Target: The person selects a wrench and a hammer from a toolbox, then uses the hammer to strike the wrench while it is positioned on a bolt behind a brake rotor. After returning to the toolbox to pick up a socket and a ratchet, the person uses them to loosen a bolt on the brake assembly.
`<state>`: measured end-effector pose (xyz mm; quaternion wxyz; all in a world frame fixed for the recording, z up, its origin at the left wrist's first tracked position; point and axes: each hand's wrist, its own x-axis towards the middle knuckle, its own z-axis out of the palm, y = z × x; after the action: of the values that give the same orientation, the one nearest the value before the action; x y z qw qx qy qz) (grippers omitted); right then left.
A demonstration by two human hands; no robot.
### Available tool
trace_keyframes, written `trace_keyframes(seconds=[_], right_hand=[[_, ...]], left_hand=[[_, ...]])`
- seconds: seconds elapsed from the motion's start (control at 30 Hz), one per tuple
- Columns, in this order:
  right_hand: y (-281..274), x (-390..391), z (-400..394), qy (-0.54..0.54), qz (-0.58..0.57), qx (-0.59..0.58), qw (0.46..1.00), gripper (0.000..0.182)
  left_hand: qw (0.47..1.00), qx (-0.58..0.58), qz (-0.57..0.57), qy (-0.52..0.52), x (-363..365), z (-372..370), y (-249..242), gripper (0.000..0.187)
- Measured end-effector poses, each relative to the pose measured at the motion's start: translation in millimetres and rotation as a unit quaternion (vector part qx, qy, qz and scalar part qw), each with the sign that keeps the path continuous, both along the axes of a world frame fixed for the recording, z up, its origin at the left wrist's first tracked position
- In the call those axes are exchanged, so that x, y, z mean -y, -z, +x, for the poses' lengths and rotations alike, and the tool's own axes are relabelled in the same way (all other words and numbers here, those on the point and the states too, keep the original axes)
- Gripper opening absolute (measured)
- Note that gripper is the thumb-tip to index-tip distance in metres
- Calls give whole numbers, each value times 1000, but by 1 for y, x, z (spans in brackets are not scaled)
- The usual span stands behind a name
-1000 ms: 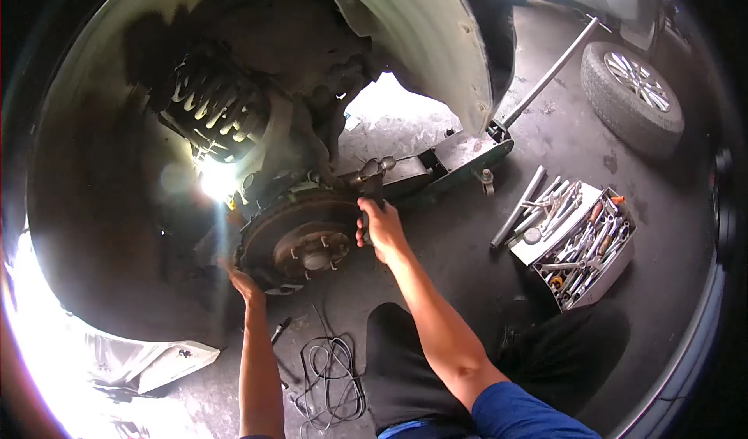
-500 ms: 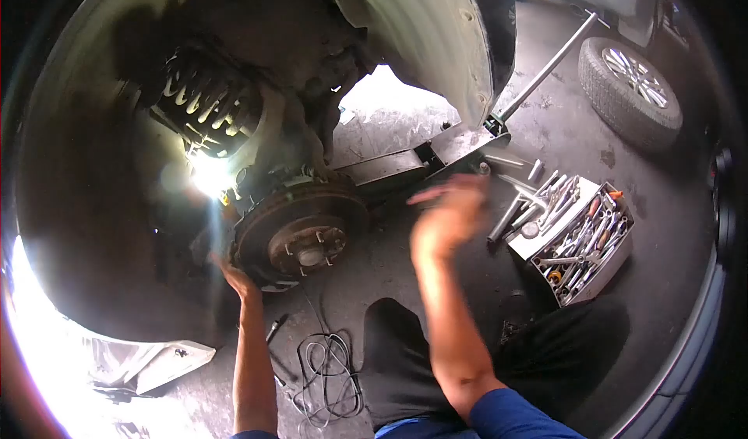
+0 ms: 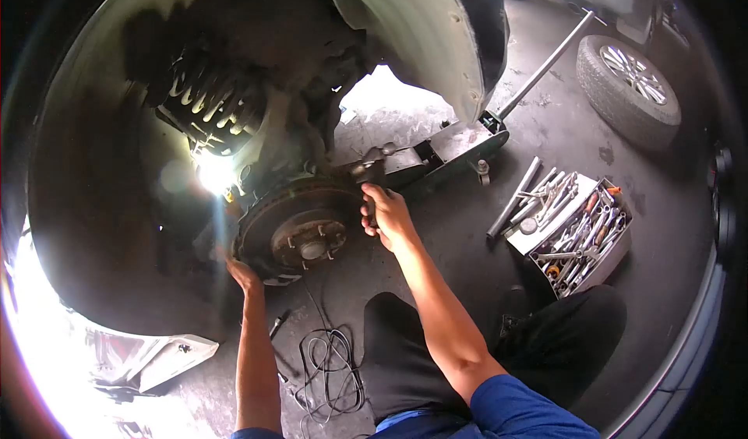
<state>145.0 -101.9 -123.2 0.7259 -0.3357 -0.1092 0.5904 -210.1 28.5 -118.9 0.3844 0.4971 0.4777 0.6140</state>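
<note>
A rusty brake disc (image 3: 257,232) with wheel studs around its hub (image 3: 313,246) sits in the open wheel arch. My right hand (image 3: 386,217) is closed around the handle of a hammer (image 3: 375,160), whose metal head is raised at the disc's upper right edge. Against the lower left rim of the disc lies my left hand (image 3: 244,274), its fingers partly lost in shadow and glare. Behind the disc, a bright work light (image 3: 216,176) shines below a coil spring (image 3: 206,100).
To the right, a toolbox (image 3: 615,256) full of wrenches stands beside loose sockets and bars. A floor jack (image 3: 460,144) reaches under the car, its long handle (image 3: 549,63) slanting up. A removed wheel (image 3: 627,88) lies farther back. A coiled cable (image 3: 331,369) rests on the floor near my knees.
My right hand has swung left from near the toolbox side to the disc's edge, bringing the hammer with it. My left hand has stayed at the disc's lower left.
</note>
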Motion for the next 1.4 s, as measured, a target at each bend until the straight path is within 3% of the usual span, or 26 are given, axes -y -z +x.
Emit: trace_keyframes(seconds=[0.1, 0.17, 0.3, 0.37, 0.4, 0.43, 0.47, 0.5, 0.57, 0.67, 0.77, 0.83, 0.9, 0.97, 1.0, 1.03, 1.07, 1.13, 1.17, 1.2, 1.23, 1.3, 1.37, 1.4], right_hand=[[-28, 66, 16, 176, 26, 22, 984, 39], [-54, 115, 36, 340, -9, 29, 940, 40], [-69, 165, 103, 633, 64, 10, 771, 28], [-51, 129, 94, 636, 76, -39, 767, 26], [-36, 77, 48, 580, 62, 24, 812, 26], [5, 30, 6, 352, 93, 48, 930, 31], [2, 10, -3, 166, 14, 60, 984, 32], [-3, 4, -8, -32, -69, 62, 995, 34], [-3, 17, 5, -65, -38, 115, 990, 35], [-10, 35, -21, 64, -25, 65, 996, 33], [-9, 3, -31, 136, -13, 52, 989, 30], [2, -8, -22, -11, 5, 32, 999, 28], [10, 5, 5, -6, -14, 30, 999, 28], [2, 45, 22, 97, -13, 2, 995, 33], [-16, 77, 27, 207, 28, 20, 978, 35], [-28, 102, 38, 288, -16, 33, 957, 37], [-50, 133, 47, 396, -59, 55, 915, 37], [-58, 171, 83, 590, -21, 71, 804, 31], [-73, 187, 100, 658, 44, 93, 746, 27], [-70, 175, 103, 683, 21, 70, 727, 33], [-63, 156, 105, 707, 4, 45, 706, 38], [-21, 77, 48, 590, 77, 34, 803, 51], [17, 19, 29, 324, 33, -7, 945, 35], [29, 0, 21, 177, 7, -34, 984, 28]], left_hand=[[999, -22, 12, -29, -18, -17, 19, 95], [1000, 16, 3, 7, -15, -17, 18, 95], [1000, -6, 3, -19, 3, 4, -2, 93], [1000, 29, 8, 2, 1, 13, -6, 91], [1000, 16, 6, -2, 7, 10, -5, 91], [1000, 4, 4, -5, 13, 7, -4, 90], [999, -35, 6, -13, 11, 9, -3, 89], [996, -81, 7, -25, 11, 5, -4, 88], [998, -43, 19, -30, -5, 8, 4, 88], [997, -71, 29, -31, 1, -5, 7, 89], [993, -101, 43, -49, -2, -4, 10, 89], [993, -98, 47, -43, -10, -14, 19, 88], [997, -72, 40, -9, -23, -28, 27, 87], [996, -73, 48, -28, -23, -22, 23, 88], [995, -76, 48, -39, -20, -20, 22, 88], [995, -75, 47, -35, -18, -21, 24, 88], [996, -72, 49, -33, -18, -23, 26, 88], [998, -28, 52, -30, -15, -19, 19, 83], [998, 16, 51, -28, -7, -9, 13, 79], [996, 64, 53, -26, -4, 2, 10, 75], [998, 25, 52, -24, -8, 7, 10, 79], [998, -40, 48, -21, -6, -1, 11, 86], [997, -66, 48, -10, -21, -21, 36, 88], [996, -77, 50, -4, -28, -36, 40, 88]])
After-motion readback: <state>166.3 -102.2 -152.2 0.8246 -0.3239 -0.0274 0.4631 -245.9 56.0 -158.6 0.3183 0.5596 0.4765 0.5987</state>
